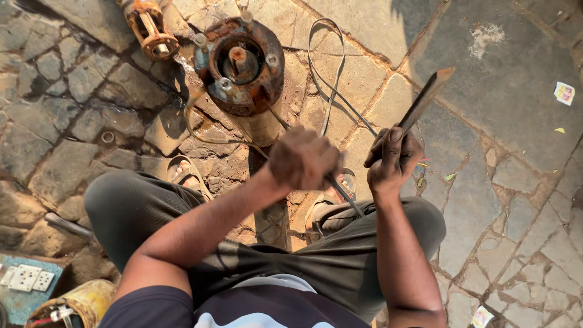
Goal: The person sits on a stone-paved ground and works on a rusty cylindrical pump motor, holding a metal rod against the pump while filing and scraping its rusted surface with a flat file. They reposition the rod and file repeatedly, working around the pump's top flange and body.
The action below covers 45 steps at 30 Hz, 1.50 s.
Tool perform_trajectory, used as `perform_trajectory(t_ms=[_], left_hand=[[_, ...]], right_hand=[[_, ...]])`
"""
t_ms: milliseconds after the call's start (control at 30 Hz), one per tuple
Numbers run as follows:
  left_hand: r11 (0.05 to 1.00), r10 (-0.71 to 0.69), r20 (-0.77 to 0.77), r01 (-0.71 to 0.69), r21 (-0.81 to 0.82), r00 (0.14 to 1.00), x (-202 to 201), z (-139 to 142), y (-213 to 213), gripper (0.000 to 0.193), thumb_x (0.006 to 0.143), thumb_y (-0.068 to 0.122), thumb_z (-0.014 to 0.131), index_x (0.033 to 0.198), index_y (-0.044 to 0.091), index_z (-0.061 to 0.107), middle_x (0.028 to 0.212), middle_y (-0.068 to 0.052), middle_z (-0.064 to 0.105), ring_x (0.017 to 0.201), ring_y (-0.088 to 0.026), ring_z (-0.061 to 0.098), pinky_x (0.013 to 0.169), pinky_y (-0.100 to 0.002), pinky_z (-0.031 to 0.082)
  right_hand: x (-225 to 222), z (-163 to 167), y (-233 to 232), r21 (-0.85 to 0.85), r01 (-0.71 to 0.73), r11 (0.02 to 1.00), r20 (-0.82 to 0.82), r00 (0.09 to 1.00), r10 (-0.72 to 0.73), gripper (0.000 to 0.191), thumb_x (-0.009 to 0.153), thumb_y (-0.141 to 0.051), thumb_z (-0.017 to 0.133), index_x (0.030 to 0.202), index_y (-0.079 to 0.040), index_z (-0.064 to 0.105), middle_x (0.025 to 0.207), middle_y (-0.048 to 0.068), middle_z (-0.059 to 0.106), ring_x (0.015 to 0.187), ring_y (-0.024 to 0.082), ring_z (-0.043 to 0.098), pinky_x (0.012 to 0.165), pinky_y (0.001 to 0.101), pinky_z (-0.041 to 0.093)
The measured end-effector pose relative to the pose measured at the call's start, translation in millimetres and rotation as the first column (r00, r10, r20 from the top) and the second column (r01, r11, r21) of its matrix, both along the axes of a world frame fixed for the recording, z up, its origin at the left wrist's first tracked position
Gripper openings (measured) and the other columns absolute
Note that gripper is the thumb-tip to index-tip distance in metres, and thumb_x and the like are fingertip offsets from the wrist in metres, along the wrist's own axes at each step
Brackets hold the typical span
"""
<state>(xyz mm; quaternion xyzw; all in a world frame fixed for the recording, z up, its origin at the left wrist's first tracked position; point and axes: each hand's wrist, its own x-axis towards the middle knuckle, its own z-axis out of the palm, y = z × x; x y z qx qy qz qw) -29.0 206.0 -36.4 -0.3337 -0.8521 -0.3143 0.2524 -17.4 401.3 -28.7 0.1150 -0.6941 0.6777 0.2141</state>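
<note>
**Two fists, a flat bar and a cable above a rusted pump**

From my remote seat I look straight down over a person squatting on stone paving (504,121), grey trousers (340,261) filling the bottom of the view. Nearest me on the left lie a yellow cylinder (79,304) and a blue board with white switch plates (24,282). Rising from the knees, the left hand (302,159) is balled into a tight fist, knuckles toward me; a dark cable (347,197) runs out from under it, slanting down toward the right knee, so the fingers appear wrapped around it, though I cannot see the grip itself. Just beside it, the right hand (393,159) is curled firmly around the lower end of a flat metal bar (425,97), thumb laid along the handle; the bar tilts up and to the right, its angled tip lit by the sun. The two hands are close but not touching. Sandalled feet (185,173) show under the forearms. Beyond the hands stands a rusty pump housing (243,64), open end up, with bolts around its flange and a shaft in the middle. A thin looped wire (328,73) lies on the paving just right of it. Farthest off, at top left, rests an orange-brown pump part (149,27).
</note>
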Motion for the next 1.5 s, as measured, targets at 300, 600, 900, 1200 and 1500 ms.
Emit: perform_trajectory(t_ms=[300,600,900,1200,1500], left_hand=[[0.996,-0.022,-0.155,0.034,0.081,0.988,-2.0,20.2,0.1,0.038,0.102,0.02,0.062,0.065,0.013,0.057,0.056,-0.002,0.051,0.047,-0.017,0.043,0.05,-0.037,0.035],[0.984,-0.032,-0.101,0.049,0.174,0.994,-6.3,36.2,-20.4,0.033,0.089,0.016,0.068,0.061,0.008,0.052,0.057,-0.008,0.048,0.05,-0.025,0.046,0.052,-0.042,0.037],[0.942,-0.021,-0.159,0.073,0.329,0.987,-9.2,1.7,-38.4,0.032,0.093,0.014,0.059,0.063,0.007,0.055,0.06,-0.01,0.053,0.051,-0.023,0.05,0.053,-0.04,0.041],[0.993,0.032,-0.305,0.004,0.116,0.952,1.3,-3.2,-7.0,0.042,0.101,0.033,0.055,0.062,0.018,0.057,0.049,0.002,0.047,0.04,-0.013,0.041,0.043,-0.034,0.037],[0.995,-0.026,-0.151,0.04,0.092,0.988,-2.6,-0.6,-1.6,0.041,0.102,0.031,0.059,0.063,0.018,0.057,0.048,0.003,0.046,0.041,-0.014,0.04,0.045,-0.037,0.037]], right_hand=[[9.6,7.7,1.5,0.066,0.028,0.997,0.009,1.0,-0.029,0.046,0.116,-0.034,0.047,0.081,-0.005,0.045,0.057,0.004,0.045,0.043,0.012,0.045,0.043,0.0261,0.03],[6.9,7.5,2.5,-0.025,0.04,0.999,0.034,0.999,-0.039,0.043,0.115,-0.032,0.049,0.082,-0.006,0.042,0.058,0.005,0.043,0.044,0.011,0.04,0.042,0.0262,0.03],[3.5,2.2,-7.9,0.046,-0.004,0.999,0.021,1.0,0.003,0.045,0.115,-0.032,0.049,0.08,-0.004,0.045,0.058,0.005,0.045,0.043,0.011,0.042,0.041,0.026,0.03],[5.5,-3.0,-7.8,0.17,0.014,0.985,0.033,0.999,-0.019,0.044,0.113,-0.032,0.049,0.081,-0.002,0.049,0.059,0.006,0.049,0.044,0.012,0.048,0.041,0.0262,0.034],[3.9,-1.6,-5.8,0.163,0.002,0.987,0.014,1.0,-0.005,0.047,0.116,-0.034,0.049,0.08,-0.004,0.044,0.06,0.005,0.048,0.045,0.01,0.045,0.044,0.0259,0.032]])
